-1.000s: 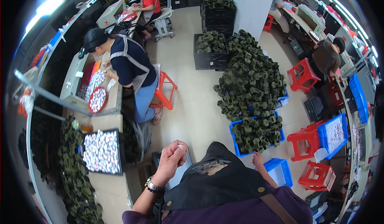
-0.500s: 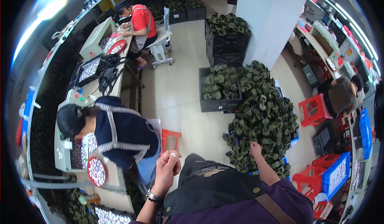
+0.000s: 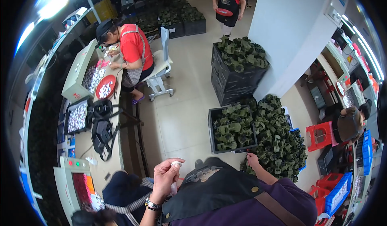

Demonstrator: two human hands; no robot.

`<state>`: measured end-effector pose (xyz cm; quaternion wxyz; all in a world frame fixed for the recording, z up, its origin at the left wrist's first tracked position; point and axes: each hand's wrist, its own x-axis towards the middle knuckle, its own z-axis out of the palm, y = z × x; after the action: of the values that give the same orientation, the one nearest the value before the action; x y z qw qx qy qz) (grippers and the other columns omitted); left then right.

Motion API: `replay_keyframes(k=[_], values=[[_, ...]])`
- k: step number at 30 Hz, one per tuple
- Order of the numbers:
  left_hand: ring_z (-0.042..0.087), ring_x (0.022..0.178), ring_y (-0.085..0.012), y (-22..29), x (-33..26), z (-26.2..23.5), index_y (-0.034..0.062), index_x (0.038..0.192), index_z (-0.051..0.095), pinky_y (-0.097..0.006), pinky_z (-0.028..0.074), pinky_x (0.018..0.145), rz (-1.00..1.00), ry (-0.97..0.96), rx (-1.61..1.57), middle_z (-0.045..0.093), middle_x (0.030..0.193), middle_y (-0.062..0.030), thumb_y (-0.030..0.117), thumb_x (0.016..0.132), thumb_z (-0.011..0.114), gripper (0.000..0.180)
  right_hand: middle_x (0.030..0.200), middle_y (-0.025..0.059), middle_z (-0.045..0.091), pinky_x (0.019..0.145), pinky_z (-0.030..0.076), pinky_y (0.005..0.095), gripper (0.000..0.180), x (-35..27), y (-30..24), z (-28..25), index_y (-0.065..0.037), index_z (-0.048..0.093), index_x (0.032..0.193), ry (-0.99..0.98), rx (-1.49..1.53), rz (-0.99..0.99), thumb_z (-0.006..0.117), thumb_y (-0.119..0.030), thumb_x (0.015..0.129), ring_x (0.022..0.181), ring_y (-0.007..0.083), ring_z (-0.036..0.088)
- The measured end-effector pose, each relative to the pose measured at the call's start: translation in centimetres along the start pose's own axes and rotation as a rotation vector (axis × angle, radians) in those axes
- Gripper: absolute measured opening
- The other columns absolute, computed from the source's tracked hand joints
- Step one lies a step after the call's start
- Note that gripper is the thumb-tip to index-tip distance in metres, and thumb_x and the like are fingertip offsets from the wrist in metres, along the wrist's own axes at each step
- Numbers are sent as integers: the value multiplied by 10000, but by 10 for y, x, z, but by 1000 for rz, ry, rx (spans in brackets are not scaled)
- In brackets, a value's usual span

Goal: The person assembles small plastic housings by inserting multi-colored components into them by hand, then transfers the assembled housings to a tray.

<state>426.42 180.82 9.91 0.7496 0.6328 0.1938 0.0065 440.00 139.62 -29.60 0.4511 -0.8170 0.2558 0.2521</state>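
Note:
Raised in front of my apron, my left hand [image 3: 163, 180] pinches a small round white piece [image 3: 176, 164] between thumb and fingers. My right hand [image 3: 253, 160] reaches forward low, its fingers curled beside the near right corner of a black crate [image 3: 212, 135]. Whatever those fingers hold, if anything, is too small or hidden to make out. Dark green, odd-shaped pieces [image 3: 234, 127] fill that crate. A large heap of the same green pieces [image 3: 278, 145] lies just right of my right hand.
Stacked black crates [image 3: 231, 83] stand by a white pillar [image 3: 292, 32]. Co-workers sit at the left bench [image 3: 109, 145], one in red [image 3: 137, 48], one in dark blue [image 3: 129, 195] close by. Another person [image 3: 227, 4] stands ahead. Red stools [image 3: 318, 137] are on the right.
My view has moved forward along the aisle; the black crate and heap now sit nearer. The dark-blue co-worker has slipped toward the lower edge. The far person shows more fully. My left hand keeps its pinch.

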Motion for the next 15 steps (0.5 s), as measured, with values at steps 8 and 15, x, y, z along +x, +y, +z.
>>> replay_keyframes(k=[8, 15], values=[[412, 512, -25, 57, 187, -50, 0, 1045, 651, -185, 311, 457, -80, -47, 22, 529, 642, 29, 162, 946, 574, 206, 900, 102, 697, 579, 550, 354, 296, 103, -129, 74, -112, 654, 1147, -45, -99, -45, 560, -205, 883, 692, 227, 673], [430, 525, -26, 112, 363, -67, 8, 1000, 661, -180, 325, 464, -108, -98, 60, 561, 670, 22, 195, 937, 595, 208, 696, 48, 585, 508, 469, 312, 328, 176, -328, 125, -100, 578, 1254, -140, -57, -76, 513, -158, 937, 521, 135, 548]])
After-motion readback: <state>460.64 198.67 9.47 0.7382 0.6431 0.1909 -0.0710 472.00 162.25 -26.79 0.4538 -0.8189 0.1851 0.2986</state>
